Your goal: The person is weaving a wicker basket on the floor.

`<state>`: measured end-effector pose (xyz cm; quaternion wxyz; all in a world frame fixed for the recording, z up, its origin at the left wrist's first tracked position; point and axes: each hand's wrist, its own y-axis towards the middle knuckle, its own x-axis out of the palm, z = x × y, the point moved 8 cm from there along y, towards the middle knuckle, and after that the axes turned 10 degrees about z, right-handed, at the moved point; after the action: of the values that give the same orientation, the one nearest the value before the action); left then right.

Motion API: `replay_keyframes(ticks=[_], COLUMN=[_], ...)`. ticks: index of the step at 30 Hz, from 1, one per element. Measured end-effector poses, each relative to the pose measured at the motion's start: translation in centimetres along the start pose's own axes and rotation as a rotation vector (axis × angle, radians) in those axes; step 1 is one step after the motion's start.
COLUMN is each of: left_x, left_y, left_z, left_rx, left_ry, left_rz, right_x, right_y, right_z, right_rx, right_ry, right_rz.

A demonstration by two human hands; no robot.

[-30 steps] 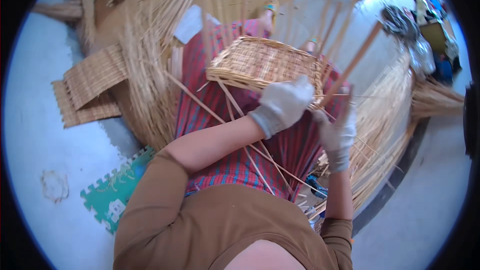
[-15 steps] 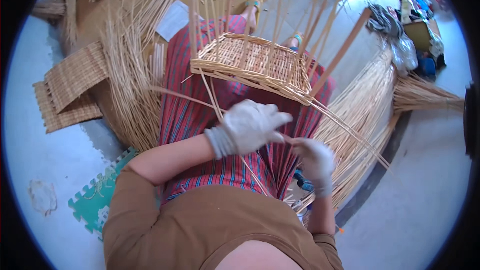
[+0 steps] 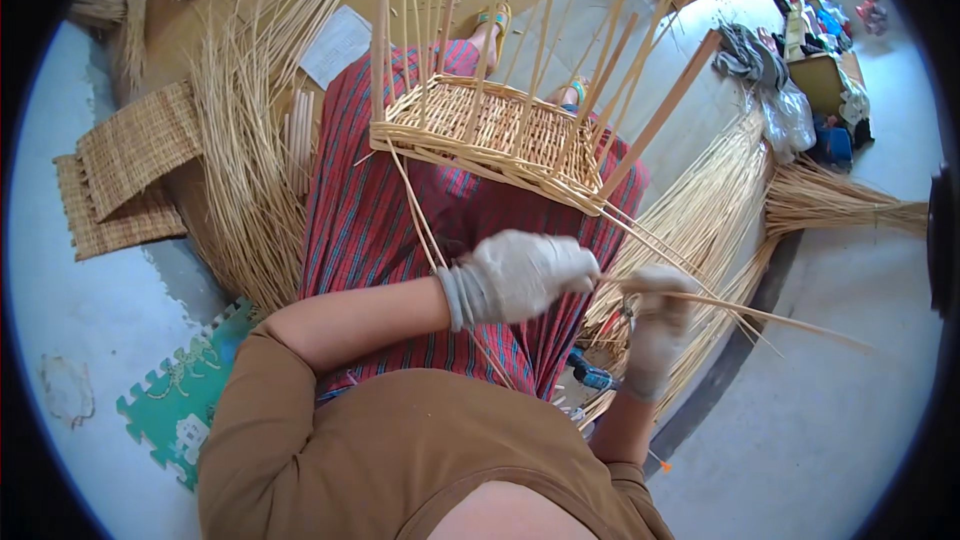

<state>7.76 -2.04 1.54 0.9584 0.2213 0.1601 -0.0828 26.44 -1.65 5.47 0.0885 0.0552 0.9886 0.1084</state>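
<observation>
Two gloved hands are working one long cane strip (image 3: 735,307), which is running from your left hand (image 3: 525,275) past your right hand (image 3: 655,325) and out over the floor (image 3: 840,420) to your right. Your left fingers are closing around the near end of that strip, gripping it just above your lap. Your right hand is sitting just beside the left, a little lower, with its fingers curling around the same strip and perhaps a small tool, though I cannot tell exactly what else it is holding. Beyond both hands, a half-woven basket (image 3: 490,135) is resting on your red checked skirt (image 3: 375,230), its base tilting toward you and its upright stakes (image 3: 430,10) fanning away toward the far edge. Thin loose strands are trailing from the basket's near rim down to your hands. Bundles of straw-coloured cane (image 3: 250,180) are lying on the floor to your left, with woven mat pieces (image 3: 130,175) farther left and a green puzzle mat (image 3: 185,400) near your left elbow. More cane (image 3: 720,200) is piling up to your right.
</observation>
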Motion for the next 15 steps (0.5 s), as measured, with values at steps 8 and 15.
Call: replay_keyframes(ticks=[8, 15], left_x=[-3.3, -2.6], left_y=[0.6, 0.9], left_z=[-3.4, -2.8], left_rx=[0.062, 0.16], left_ry=[0.571, 0.723], left_rz=[0.215, 0.207], right_x=[-4.9, -1.9], right_y=[2.0, -0.1], right_z=[-0.8, 1.0], right_rx=[-0.096, -0.011], right_ry=[0.188, 0.177], right_rz=[0.3, 0.289])
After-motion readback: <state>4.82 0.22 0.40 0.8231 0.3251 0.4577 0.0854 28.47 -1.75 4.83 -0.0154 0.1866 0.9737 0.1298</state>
